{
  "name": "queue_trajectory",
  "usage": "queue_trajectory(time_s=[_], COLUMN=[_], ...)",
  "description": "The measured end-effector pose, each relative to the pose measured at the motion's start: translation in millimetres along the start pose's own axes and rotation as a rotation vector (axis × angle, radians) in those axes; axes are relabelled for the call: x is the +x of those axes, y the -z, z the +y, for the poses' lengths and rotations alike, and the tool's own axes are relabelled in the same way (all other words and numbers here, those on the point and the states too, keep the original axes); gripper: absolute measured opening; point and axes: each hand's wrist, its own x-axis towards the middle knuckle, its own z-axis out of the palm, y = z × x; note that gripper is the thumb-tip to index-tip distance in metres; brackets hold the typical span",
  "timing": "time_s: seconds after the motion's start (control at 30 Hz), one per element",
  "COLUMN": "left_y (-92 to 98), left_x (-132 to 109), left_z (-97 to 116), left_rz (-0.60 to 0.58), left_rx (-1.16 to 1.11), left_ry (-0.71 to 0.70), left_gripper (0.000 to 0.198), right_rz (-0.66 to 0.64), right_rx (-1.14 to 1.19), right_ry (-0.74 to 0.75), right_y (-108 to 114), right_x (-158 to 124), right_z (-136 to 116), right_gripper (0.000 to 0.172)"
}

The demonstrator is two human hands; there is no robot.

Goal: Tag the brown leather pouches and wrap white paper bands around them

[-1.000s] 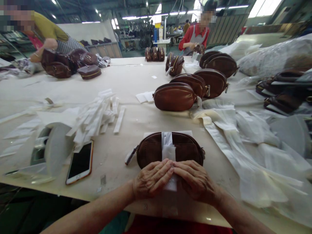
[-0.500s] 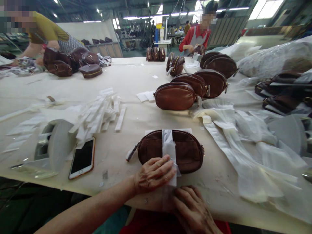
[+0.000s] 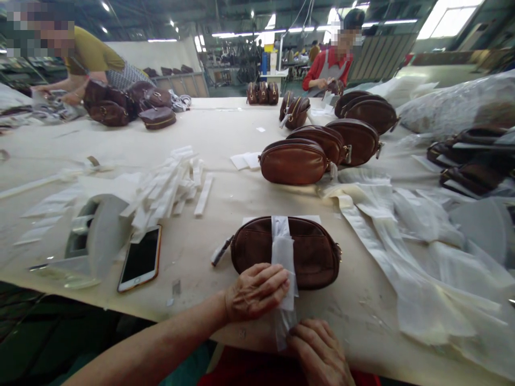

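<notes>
A dark brown oval zip bag [image 3: 316, 252] lies in front of me, its wrapped zip pull sticking out at the left. Around its middle runs a translucent white strip of wrapping [image 3: 283, 252], whose tail hangs down towards the table's front edge. My left hand [image 3: 259, 292] rests flat across the strip at the bag's lower edge, fingers stretched out. Below and to the right, my right hand [image 3: 317, 351] has its fingers curled at the strip's tail, closed on its end; the thumb is hidden. White paper [image 3: 247, 220] shows behind the bag.
Several brown bags [image 3: 295, 163] stand in a row beyond. A heap of white strips [image 3: 164, 182], a phone [image 3: 140, 257] and a tape dispenser [image 3: 100, 236] lie left. Long translucent sheets [image 3: 406, 273] spread on the right. Two people work across the table [image 3: 217, 139].
My view has shifted slightly, so the scene sits a little further right. My right hand is slightly lower, and more of the strip's tail shows between the hands. The left hand stays on the strip.
</notes>
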Motion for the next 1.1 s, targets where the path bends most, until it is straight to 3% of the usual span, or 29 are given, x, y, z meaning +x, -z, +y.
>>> queue_trajectory(time_s=[0.3,0.57,0.83,1.1], left_y=[-5.4,-5.5,-4.3,-2.5], left_x=[1.4,-3.0,-2.2,-4.2], left_z=[6.3,4.5,5.0,4.1], left_rz=[0.002,-0.096,-0.137,-0.168], left_rx=[0.075,0.096,0.117,0.026], left_ry=[-0.015,-0.037,-0.025,0.048], left_gripper=[0.016,0.02,0.024,0.026], right_rz=[0.07,0.034,-0.201,-0.001], right_rx=[-0.005,-0.039,-0.035,0.143], right_ry=[0.015,0.061,0.15,0.073], right_y=[8.7,17.8,44.2,32.9], right_x=[17.2,24.3,48.4,78.5], right_z=[-1.3,-2.1,-4.6,24.7], right_gripper=[0.029,0.029,0.03,0.019])
